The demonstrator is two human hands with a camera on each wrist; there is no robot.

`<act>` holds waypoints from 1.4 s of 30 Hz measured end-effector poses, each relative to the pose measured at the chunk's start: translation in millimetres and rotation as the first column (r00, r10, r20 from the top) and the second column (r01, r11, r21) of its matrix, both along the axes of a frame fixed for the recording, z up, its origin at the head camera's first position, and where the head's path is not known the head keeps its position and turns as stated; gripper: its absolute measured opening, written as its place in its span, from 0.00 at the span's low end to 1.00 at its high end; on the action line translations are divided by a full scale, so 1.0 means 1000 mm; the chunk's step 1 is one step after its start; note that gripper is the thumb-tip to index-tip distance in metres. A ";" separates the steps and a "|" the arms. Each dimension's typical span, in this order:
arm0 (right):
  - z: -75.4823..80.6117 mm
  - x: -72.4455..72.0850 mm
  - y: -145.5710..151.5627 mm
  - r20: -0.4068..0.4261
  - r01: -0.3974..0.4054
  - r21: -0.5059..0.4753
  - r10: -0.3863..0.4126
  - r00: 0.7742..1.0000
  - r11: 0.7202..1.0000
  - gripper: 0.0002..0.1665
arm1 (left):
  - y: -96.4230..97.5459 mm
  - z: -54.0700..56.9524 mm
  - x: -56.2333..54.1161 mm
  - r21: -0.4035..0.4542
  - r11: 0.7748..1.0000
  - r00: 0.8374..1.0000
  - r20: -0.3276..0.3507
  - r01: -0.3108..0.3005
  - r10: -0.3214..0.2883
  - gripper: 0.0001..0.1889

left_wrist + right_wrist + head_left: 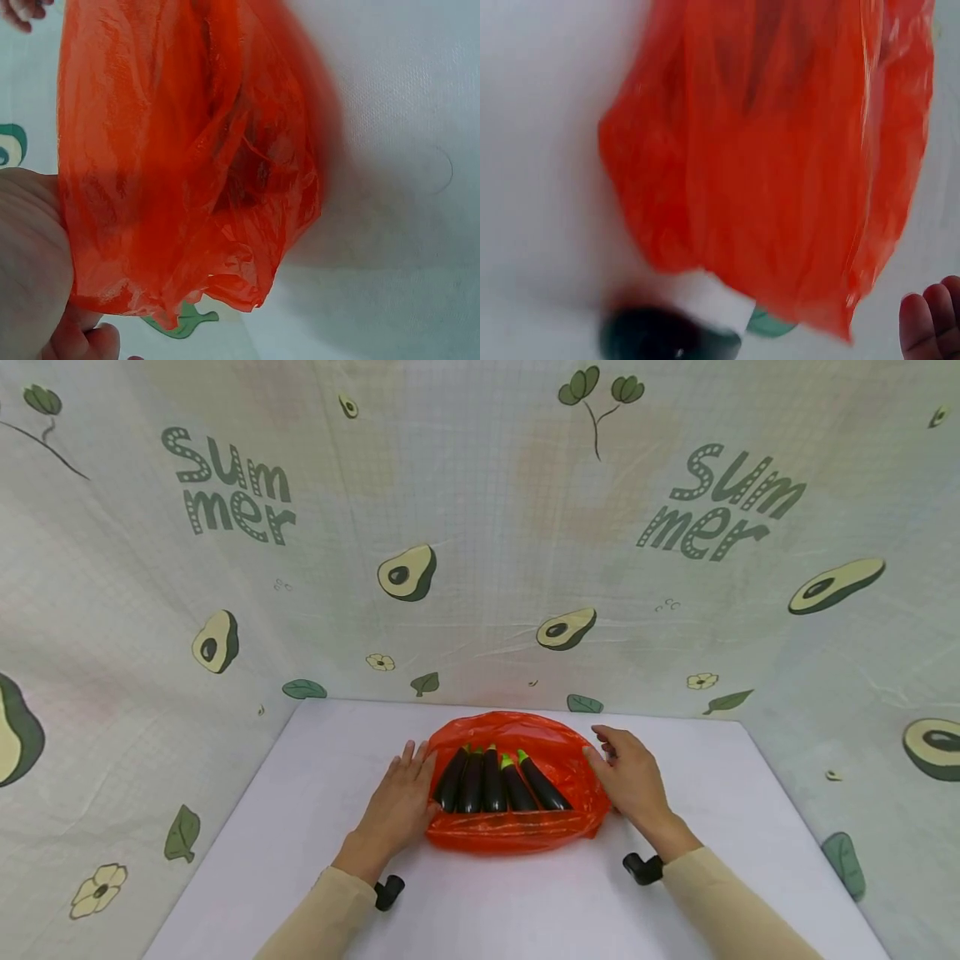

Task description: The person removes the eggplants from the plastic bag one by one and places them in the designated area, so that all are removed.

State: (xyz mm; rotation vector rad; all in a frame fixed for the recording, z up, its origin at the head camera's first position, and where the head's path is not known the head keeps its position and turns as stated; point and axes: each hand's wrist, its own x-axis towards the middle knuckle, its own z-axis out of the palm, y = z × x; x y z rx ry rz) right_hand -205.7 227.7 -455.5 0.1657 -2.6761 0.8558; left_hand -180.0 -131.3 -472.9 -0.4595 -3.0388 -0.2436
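A red plastic bag (pixel 510 835) lies on the white table with its mouth spread wide. Several dark eggplants (pixel 492 785) with green stem ends lie side by side inside it. My left hand (pixel 397 802) rests at the bag's left rim, fingers fairly straight. The left wrist view shows the bag (pixel 150 187) covering part of that hand (pixel 30 262). At the right rim is my right hand (pixel 633 777), its fingers loosely bent and the thumb near the plastic. In the right wrist view its fingertips (pixel 937 315) stand apart from the bag (pixel 780 172).
A blurred dark glossy object (pixel 660 337) shows below the bag in the right wrist view; its kind is unclear. A patterned cloth (pixel 480 527) hangs around the table (pixel 480 910). Black wrist cameras (pixel 642 868) sit on both wrists.
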 end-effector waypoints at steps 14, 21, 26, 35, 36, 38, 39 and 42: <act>-0.017 -0.004 -0.048 0.240 -0.110 0.042 0.097 0.966 0.993 0.34 | 0.002 0.001 -0.003 -0.012 1.000 1.000 0.023 -0.010 0.010 0.48; -0.030 -0.012 -0.052 0.298 -0.097 0.030 0.084 0.951 0.995 0.36 | 0.004 0.001 -0.002 0.014 1.000 0.999 0.035 -0.014 0.013 0.48; -0.032 -0.013 -0.054 0.330 -0.100 0.015 0.089 0.940 0.995 0.39 | 0.005 -0.001 -0.001 0.013 1.000 1.000 0.026 -0.009 0.009 0.48; -0.039 -0.013 -0.057 0.392 -0.114 0.050 0.085 0.916 0.992 0.41 | 0.004 -0.003 0.000 0.025 1.000 0.999 0.029 -0.015 0.014 0.48; -0.040 -0.013 -0.057 0.399 -0.114 0.053 0.084 0.913 0.992 0.41 | 0.004 -0.003 0.001 0.028 1.000 0.999 0.029 -0.014 0.014 0.48; -0.042 -0.013 -0.057 0.414 -0.114 0.055 0.082 0.907 0.992 0.42 | 0.004 -0.003 0.001 0.029 0.999 0.999 0.036 -0.016 0.015 0.48; -0.042 -0.013 -0.057 0.421 -0.116 0.058 0.081 0.904 0.992 0.42 | 0.004 -0.003 0.001 0.027 0.999 0.999 0.039 -0.017 0.016 0.48; -0.042 -0.013 -0.058 0.447 -0.112 0.063 0.072 0.892 0.992 0.43 | 0.004 -0.003 0.001 0.029 0.999 0.999 0.040 -0.016 0.015 0.48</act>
